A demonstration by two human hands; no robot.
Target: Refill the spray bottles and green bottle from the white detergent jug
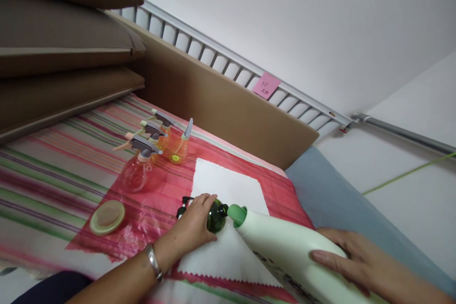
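Note:
My left hand [197,221] is closed around a small dark green bottle [215,218], whose open black neck points right. My right hand [349,261] grips a large pale green bottle [285,242], tilted so that its green spout [236,214] meets the small bottle's neck; whether they touch I cannot tell. No liquid is visible between them. A black pump head [183,206] shows just behind my left hand, partly hidden by it. Under the small bottle lies a white cloth [228,178] with zigzag edges.
Several spray bottles, among them a clear pink one [135,173] and an orange one [179,148], stand on red plastic film [270,199] at the left. A round pale lid [107,217] lies nearer. Stacked brown cushions [67,42] and a tan board [213,95] border the striped cloth [53,166].

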